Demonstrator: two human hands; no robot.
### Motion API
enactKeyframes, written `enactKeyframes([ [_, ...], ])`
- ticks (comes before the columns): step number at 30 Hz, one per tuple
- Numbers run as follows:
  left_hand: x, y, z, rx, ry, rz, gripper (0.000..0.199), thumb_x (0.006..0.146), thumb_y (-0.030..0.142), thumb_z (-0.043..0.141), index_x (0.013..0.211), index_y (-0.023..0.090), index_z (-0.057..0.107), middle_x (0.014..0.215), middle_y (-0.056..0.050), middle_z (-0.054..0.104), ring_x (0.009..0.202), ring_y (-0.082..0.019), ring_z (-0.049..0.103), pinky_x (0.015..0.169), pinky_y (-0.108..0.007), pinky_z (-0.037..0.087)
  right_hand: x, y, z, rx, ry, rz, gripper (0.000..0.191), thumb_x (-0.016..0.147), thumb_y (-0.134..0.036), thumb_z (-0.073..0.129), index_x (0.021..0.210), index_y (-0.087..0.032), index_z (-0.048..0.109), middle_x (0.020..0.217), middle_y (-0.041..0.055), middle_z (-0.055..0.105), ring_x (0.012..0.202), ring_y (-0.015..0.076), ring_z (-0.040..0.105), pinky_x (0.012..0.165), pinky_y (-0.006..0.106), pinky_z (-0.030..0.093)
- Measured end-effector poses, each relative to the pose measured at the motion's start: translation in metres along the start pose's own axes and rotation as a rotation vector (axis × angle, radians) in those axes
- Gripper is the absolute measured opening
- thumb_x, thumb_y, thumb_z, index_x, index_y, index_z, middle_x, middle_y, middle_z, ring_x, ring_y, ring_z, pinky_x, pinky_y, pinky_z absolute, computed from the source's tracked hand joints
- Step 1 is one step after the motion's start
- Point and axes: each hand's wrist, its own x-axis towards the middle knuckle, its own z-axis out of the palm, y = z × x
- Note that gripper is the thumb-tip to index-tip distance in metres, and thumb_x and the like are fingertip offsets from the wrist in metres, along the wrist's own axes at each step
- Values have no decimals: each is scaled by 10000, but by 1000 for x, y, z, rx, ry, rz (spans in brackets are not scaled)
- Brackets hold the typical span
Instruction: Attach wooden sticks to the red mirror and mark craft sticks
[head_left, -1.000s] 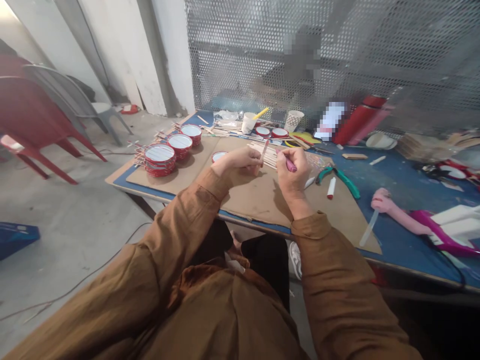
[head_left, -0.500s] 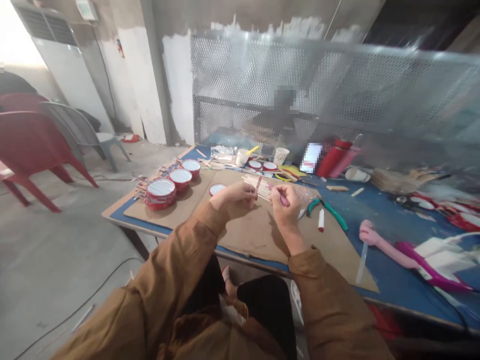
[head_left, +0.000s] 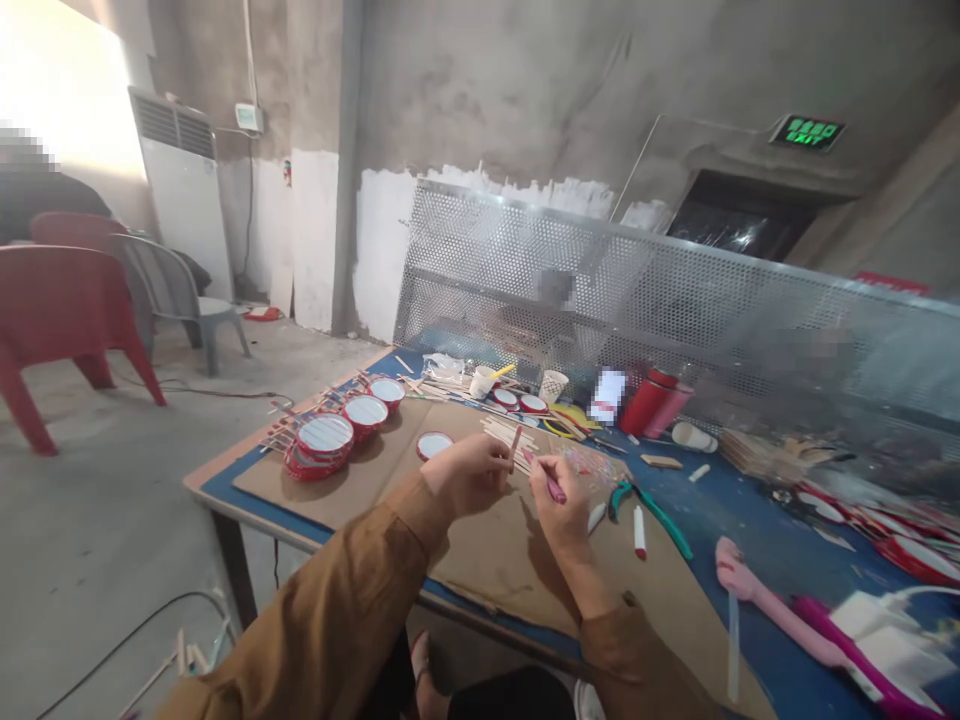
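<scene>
In the head view my left hand is closed on a short, flat reddish-brown stick, held upright. My right hand is wrapped round a purple pen-like tool, its tip pointing at the stick from a small gap away; I cannot make out its exact kind. Beneath both hands lies a brown cardboard sheet. Behind them is a pile of pale wooden sticks. A small red-rimmed drum lies beside my left hand. A white marker with a red end and teal-handled pliers lie right of my right hand.
Stacked red-and-white drums stand at the table's left. Along the back are paper cups, a phone and a red bottle. A pink glue gun lies at the right. A perforated metal screen rises behind.
My view has tilted up, so the table sits lower in the picture and an exit sign shows. Both hands keep their holds, with the stick and purple tool close together.
</scene>
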Motion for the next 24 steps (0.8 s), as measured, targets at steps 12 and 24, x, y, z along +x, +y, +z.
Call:
enactKeyframes([
  [12,-1,1,2,63,46,5,148,780,236,597,672,136,613,604,-8,613,598,-123,546,588,-236,406,0,-2,2,-13,-95,-89,157,915,-340,529,847,-220,604,745,18,675,661,164,641,628,271,521],
  [24,-5,11,1,50,39,-36,143,780,192,577,651,134,598,606,-23,605,589,-127,539,595,-252,395,-3,6,3,-31,-54,-48,175,927,-344,523,861,-203,605,725,13,659,636,148,621,621,248,493],
])
